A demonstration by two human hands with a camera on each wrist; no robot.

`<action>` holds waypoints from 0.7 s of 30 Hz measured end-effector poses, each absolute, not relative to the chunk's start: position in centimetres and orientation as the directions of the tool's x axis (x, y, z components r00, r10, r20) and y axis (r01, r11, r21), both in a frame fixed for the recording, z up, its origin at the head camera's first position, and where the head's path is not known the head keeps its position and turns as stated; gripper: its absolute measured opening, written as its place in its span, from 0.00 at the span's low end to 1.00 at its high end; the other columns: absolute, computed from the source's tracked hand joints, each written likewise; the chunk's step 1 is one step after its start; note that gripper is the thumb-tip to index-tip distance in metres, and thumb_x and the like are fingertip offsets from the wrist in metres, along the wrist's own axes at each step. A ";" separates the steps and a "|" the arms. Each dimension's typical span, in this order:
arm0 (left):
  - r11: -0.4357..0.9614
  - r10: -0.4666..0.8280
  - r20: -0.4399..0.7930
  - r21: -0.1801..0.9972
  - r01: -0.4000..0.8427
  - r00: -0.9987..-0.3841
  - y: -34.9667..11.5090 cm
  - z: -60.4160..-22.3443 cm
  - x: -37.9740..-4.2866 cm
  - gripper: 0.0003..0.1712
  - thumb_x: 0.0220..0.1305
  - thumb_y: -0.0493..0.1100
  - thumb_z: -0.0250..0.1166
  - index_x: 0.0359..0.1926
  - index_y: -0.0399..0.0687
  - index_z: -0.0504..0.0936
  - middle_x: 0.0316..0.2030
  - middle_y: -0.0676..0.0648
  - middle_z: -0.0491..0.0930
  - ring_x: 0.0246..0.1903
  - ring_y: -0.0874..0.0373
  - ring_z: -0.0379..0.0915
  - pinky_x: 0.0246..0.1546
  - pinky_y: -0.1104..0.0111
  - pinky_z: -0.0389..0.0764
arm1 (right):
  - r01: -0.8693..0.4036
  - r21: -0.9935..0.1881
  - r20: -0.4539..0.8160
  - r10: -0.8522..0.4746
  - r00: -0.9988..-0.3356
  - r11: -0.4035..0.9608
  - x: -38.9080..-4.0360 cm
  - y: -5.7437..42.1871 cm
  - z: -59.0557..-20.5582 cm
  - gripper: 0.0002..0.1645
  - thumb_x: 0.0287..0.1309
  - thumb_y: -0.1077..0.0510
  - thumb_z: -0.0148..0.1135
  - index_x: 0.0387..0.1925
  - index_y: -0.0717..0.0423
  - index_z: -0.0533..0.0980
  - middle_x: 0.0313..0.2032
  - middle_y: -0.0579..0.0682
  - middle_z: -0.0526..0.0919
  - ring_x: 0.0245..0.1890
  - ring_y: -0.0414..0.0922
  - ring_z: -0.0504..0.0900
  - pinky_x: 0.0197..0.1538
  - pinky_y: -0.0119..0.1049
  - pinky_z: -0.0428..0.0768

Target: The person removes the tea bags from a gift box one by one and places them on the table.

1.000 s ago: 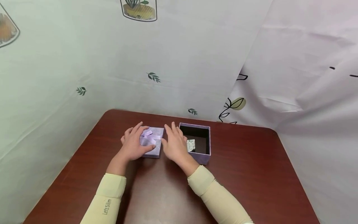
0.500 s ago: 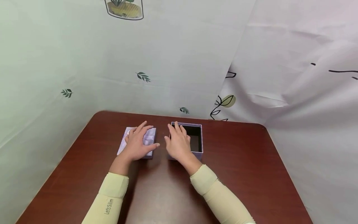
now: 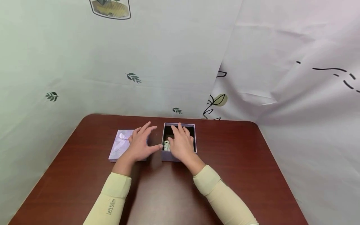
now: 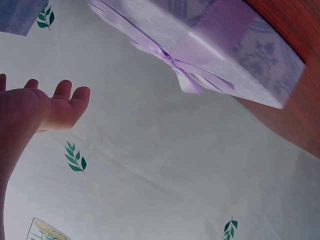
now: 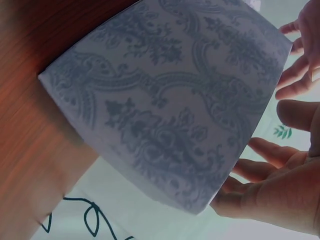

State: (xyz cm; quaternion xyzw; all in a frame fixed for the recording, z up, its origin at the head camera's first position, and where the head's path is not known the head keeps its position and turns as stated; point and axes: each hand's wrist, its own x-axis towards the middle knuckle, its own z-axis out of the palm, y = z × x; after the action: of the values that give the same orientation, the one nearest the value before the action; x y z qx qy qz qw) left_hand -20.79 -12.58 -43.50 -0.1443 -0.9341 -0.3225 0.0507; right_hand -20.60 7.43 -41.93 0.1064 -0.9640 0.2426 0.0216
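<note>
My left hand (image 3: 142, 145), fingers spread, hovers over the right part of the lavender lid (image 3: 116, 145) with the satin bow, its thumb reaching to the left edge of the open purple box (image 3: 170, 157). Above that box is my right hand (image 3: 181, 143), with fingers extended and loosely bent. A small pale patterned item (image 3: 166, 145) shows inside, partly hidden by the right hand. In the left wrist view the bow-tied lid (image 4: 240, 50) lies apart from the left hand (image 4: 50, 107). The right wrist view shows the right fingers (image 5: 260, 170) at the rim of the damask-patterned box (image 5: 160, 95).
Both boxes' parts stand near the back of a dark red wooden table (image 3: 225, 175). Behind it hangs a pale cloth (image 3: 157, 62) with leaf prints, close to the table's back edge.
The head view has swung right. Both hands have moved right relative to the lid and box: the left from over the lid toward the box, the right from the box's left side to above it.
</note>
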 end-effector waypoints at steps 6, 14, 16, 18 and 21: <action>0.754 0.248 0.162 0.587 0.295 -0.955 -11.9 -43.6 -21.2 0.47 0.53 0.63 0.73 0.71 0.55 0.67 0.77 0.46 0.50 0.69 0.32 0.43 0.55 0.31 0.47 | -0.216 -0.467 0.094 -0.194 -0.976 0.857 -20.8 8.0 -42.1 0.33 0.72 0.49 0.56 0.74 0.49 0.64 0.76 0.57 0.54 0.72 0.59 0.55 0.64 0.65 0.59; 0.733 0.267 0.146 0.611 0.299 -0.953 -10.8 -44.1 -21.4 0.46 0.55 0.59 0.73 0.72 0.53 0.68 0.77 0.46 0.51 0.70 0.31 0.42 0.56 0.30 0.45 | -0.227 -0.511 0.092 -0.210 -0.973 0.829 -20.9 8.7 -42.2 0.33 0.71 0.51 0.58 0.74 0.53 0.64 0.75 0.60 0.56 0.72 0.60 0.57 0.65 0.66 0.57; 0.729 0.274 0.148 0.613 0.306 -0.950 -10.6 -44.3 -21.5 0.46 0.55 0.60 0.73 0.72 0.52 0.68 0.76 0.45 0.52 0.70 0.31 0.42 0.56 0.31 0.44 | -0.224 -0.514 0.088 -0.210 -0.974 0.828 -21.0 8.8 -42.3 0.33 0.71 0.52 0.58 0.74 0.53 0.64 0.75 0.60 0.56 0.71 0.60 0.58 0.65 0.66 0.58; 0.725 0.281 0.149 0.614 0.312 -0.948 -10.4 -44.4 -21.5 0.47 0.54 0.60 0.73 0.72 0.52 0.68 0.76 0.46 0.52 0.70 0.31 0.41 0.56 0.31 0.44 | -0.220 -0.514 0.079 -0.209 -0.975 0.829 -21.0 9.0 -42.4 0.33 0.71 0.52 0.58 0.74 0.53 0.64 0.74 0.60 0.57 0.71 0.60 0.58 0.65 0.65 0.58; 0.721 0.290 0.149 0.615 0.318 -0.945 -10.1 -44.6 -21.6 0.47 0.54 0.62 0.73 0.71 0.52 0.68 0.76 0.46 0.53 0.70 0.32 0.41 0.56 0.31 0.44 | -0.218 -0.517 0.077 -0.208 -0.975 0.828 -21.1 9.2 -42.6 0.33 0.71 0.52 0.58 0.73 0.54 0.65 0.74 0.60 0.58 0.71 0.60 0.59 0.65 0.64 0.60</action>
State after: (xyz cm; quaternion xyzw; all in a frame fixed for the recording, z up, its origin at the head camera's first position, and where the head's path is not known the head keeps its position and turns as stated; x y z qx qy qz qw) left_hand -21.57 -10.06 -44.59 -0.1640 -0.9274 -0.3354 0.0209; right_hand -21.13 9.20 -42.60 0.1115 -0.9560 0.2712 0.0088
